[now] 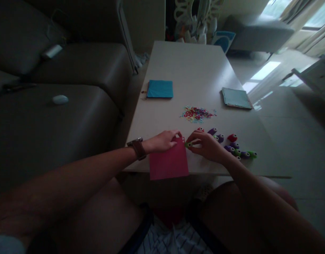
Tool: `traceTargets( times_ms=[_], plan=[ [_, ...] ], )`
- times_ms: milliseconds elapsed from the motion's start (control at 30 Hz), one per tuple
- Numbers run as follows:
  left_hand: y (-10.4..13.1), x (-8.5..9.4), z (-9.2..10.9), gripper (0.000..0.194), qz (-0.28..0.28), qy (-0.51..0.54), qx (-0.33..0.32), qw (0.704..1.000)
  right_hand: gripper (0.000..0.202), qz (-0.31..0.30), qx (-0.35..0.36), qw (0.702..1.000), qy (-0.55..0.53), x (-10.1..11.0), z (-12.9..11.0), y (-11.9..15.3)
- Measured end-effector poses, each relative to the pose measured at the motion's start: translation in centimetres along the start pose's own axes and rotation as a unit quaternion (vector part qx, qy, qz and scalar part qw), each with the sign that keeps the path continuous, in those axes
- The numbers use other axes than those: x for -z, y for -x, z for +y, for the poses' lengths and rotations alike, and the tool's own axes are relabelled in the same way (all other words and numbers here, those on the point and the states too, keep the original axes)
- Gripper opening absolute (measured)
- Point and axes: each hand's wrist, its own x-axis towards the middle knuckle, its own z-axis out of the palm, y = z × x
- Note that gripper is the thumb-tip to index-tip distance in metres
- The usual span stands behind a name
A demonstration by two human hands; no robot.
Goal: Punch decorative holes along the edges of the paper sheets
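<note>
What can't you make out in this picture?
In the head view:
- Green piece: partly hidden by the right hand.
- Pink sheet: upper part covered by the left hand.
- Small colourful bits: too small for exact shapes.
- Watch: screen unreadable, angled and dim.

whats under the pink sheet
The white table shows around most of the pink sheet, whose near edge juts past the table's. Anything directly beneath is covered and can't be seen.

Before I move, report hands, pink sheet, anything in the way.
Left hand on pink sheet. Right hand gripping small green piece at sheet's edge. Colored pieces close by, right.
</note>
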Motion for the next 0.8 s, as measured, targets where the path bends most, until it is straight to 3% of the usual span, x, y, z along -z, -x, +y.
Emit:
traceTargets(
  times_ms=[200,367,500,600,800],
  plan=[
    [-0.2,-1.3,-0.2,0.036,0.013,-0.015,-0.003,1.0,0.008,-0.029,-0.016,0.996,0.079,-0.7,0.3,0.0],
    [0.6,-1.2,0.8,0.024,0.07,-0.165,-0.084,0.98,0.013,-0.027,-0.009,0.99,0.141,-0.8,0.5,0.1],
    [2.6,-0.9,2.4,0.017,0.019,-0.223,-0.063,0.973,0.014,-0.01,-0.048,0.989,0.139,-0.6,0.4,0.1],
    [3.8,-1.1,3.3,0.017,-0.006,-0.238,-0.047,0.97,0.016,-0.03,-0.072,0.985,0.152,-0.5,0.1,0.1],
    [4.3,-1.6,3.4,0.015,-0.024,-0.249,-0.05,0.967,0.015,-0.048,-0.105,0.983,0.141,-0.5,-0.3,-0.1]
  ],
)
